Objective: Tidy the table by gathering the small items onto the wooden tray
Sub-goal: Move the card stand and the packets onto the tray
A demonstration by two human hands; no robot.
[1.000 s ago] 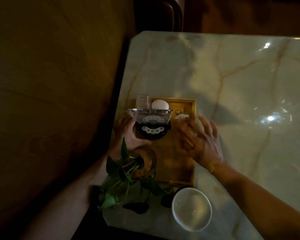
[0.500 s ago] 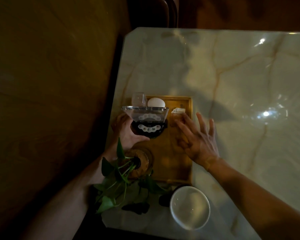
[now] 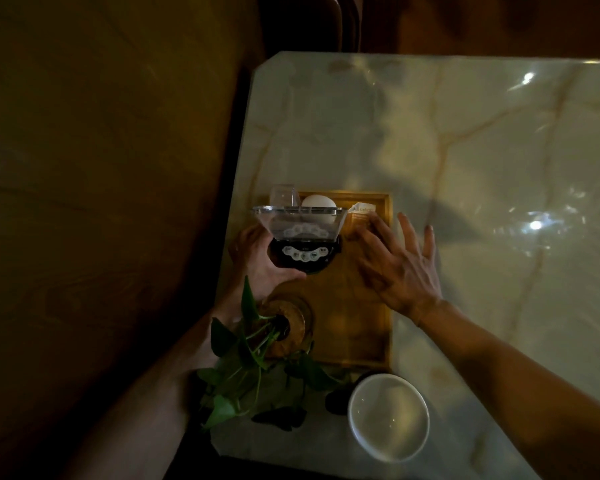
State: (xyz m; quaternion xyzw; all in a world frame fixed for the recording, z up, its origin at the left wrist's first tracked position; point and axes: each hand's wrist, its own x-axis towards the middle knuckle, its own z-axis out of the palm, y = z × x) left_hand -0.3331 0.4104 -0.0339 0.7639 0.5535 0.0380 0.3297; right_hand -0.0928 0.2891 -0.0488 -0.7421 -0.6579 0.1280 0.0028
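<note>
the left hand (image 3: pixel 257 258) curls round the black base of a scale with a clear bowl (image 3: pixel 302 237) on the wooden tray (image 3: pixel 357 334); the right hand (image 3: pixel 399 268) hovers flat, fingers spread, fingertips at a small packet (image 3: pixel 361 210) in the tray's far corner; an egg (image 3: pixel 318 204) lies behind the bowl.

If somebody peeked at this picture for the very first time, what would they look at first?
Probably the black gadget with white buttons and a clear plastic top, which the left hand grips at the far left of the wooden tray. Next, the right hand, spread flat over the tray's right side, and the white bowl on the table's near edge.
</note>
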